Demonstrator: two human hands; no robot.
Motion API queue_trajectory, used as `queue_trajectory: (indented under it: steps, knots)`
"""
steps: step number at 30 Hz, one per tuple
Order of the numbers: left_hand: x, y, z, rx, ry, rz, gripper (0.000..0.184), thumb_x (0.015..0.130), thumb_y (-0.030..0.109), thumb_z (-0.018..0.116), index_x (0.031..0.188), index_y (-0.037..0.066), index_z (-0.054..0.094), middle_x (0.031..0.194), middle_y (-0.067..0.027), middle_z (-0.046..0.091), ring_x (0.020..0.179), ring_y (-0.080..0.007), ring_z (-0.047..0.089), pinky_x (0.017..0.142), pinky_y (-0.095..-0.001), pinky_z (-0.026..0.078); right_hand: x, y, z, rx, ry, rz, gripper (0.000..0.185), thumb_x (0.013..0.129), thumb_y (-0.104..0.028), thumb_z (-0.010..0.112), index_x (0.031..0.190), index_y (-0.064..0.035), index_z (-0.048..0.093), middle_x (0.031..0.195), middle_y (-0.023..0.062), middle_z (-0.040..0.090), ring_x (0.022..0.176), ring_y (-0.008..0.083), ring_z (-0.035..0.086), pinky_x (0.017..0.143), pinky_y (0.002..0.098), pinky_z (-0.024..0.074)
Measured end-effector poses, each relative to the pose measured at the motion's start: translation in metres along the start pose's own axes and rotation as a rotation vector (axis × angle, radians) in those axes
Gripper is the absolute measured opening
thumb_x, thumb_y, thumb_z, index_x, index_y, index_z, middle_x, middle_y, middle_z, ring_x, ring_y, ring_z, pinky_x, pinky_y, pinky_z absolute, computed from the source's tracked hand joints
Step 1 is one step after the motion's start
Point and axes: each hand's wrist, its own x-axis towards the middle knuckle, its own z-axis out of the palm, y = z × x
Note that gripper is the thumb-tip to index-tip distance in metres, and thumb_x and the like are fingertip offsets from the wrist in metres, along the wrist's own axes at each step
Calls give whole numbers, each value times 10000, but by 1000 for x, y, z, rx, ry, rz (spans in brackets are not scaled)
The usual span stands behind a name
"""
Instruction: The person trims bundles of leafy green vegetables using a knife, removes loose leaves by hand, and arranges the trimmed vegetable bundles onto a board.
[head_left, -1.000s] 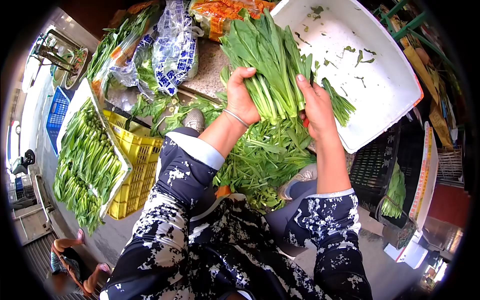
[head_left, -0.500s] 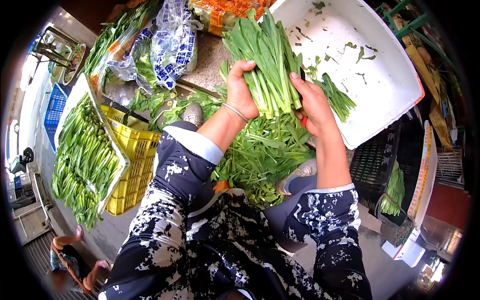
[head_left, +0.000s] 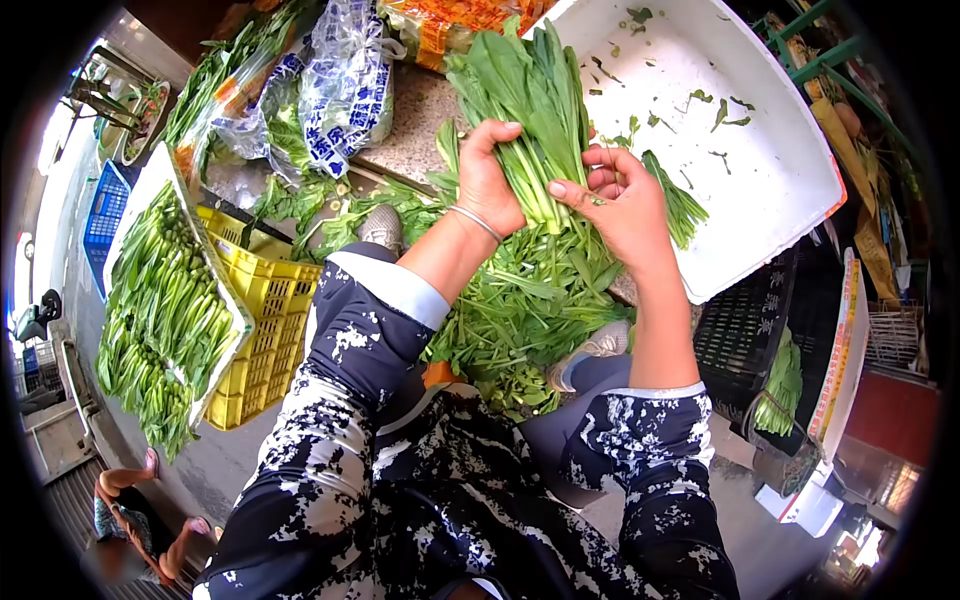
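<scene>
A bunch of long-stalked leafy greens (head_left: 530,110) is held up in front of me, leaves pointing away and pale stalk ends toward me. My left hand (head_left: 490,185), with a bracelet at the wrist, is closed around its left side, thumb across the leaves. On the right side, my right hand (head_left: 630,205) has its thumb against the stalks and its fingers curled at the bunch's edge. Beneath both hands lies a heap of loose greens (head_left: 530,310). A few more greens (head_left: 675,200) rest in the white foam box (head_left: 745,190) beside my right hand.
Trimmed greens (head_left: 165,310) fill a pale tray over yellow crates (head_left: 265,320) at left. Plastic bags of vegetables (head_left: 345,90) stand at the back. A black crate (head_left: 745,320) is at right. Another person (head_left: 135,520) sits at lower left. My shoes flank the heap.
My right hand has turned, bringing its thumb onto the stalks and curling its fingers by the bunch. A red-orange object in its palm earlier is out of sight. The left hand keeps its hold.
</scene>
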Motion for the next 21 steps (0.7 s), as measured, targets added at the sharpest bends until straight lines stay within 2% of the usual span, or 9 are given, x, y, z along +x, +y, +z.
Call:
queue_trajectory:
  steps: [1,2,3,5,6,10,14,16,21]
  knots:
    - [0,0,0,-15,6,-7,707,676,335,449,1269,-34,342,1242,-258,422,1114,-365,459,985,-484,338,2,2,-4,111,-81,45,415,641,-212,791,917,10,574,702,-5,540,605,57,472,551,186,415]
    - [0,0,0,18,75,21,696,675,327,450,1261,-36,352,1223,-255,441,1110,-368,465,990,-473,339,2,2,-8,88,-76,52,376,679,-155,757,947,40,579,721,16,576,603,57,501,564,186,433]
    - [0,-1,-1,17,74,21,696,675,327,450,1261,-36,352,1223,-255,441,1110,-368,465,990,-473,339,2,-1,-9,88,-76,51,376,679,-155,757,947,40,579,721,16,576,603,57,501,564,186,433]
    - [1,-1,-1,-5,91,14,686,678,319,455,1257,-35,357,1211,-256,453,1098,-375,475,995,-462,339,0,-5,-12,136,16,35,291,724,-101,702,944,49,586,726,25,590,609,55,511,578,185,437]
    - [-1,-1,2,41,209,49,671,682,316,462,1248,-33,370,1206,-255,461,1087,-381,483,984,-481,346,1,-1,-11,110,106,7,199,770,-76,630,923,48,598,722,24,599,613,57,520,586,189,438]
    - [-1,-1,8,-114,74,-9,610,690,310,465,1180,-50,428,1132,-250,512,996,-405,527,895,-548,401,7,11,-13,162,199,-16,187,817,-136,575,868,42,604,695,20,595,608,64,519,578,205,432]
    - [-4,0,8,-128,98,-7,596,690,309,468,1166,-48,438,1113,-243,524,977,-395,537,889,-535,409,6,16,-9,228,183,85,194,817,-152,580,863,35,600,719,27,600,629,70,520,578,209,426]
    - [-4,0,8,-63,180,40,560,691,302,472,1135,-39,464,1075,-224,551,945,-371,556,875,-507,427,3,9,-7,283,202,218,203,803,-164,613,867,28,600,744,37,602,652,77,514,590,214,415]
    - [-4,1,4,-53,175,30,516,693,299,480,1090,-30,497,1022,-196,581,901,-338,578,855,-469,450,4,7,-9,295,224,284,220,770,-171,669,856,19,600,737,41,590,655,83,498,604,217,399]
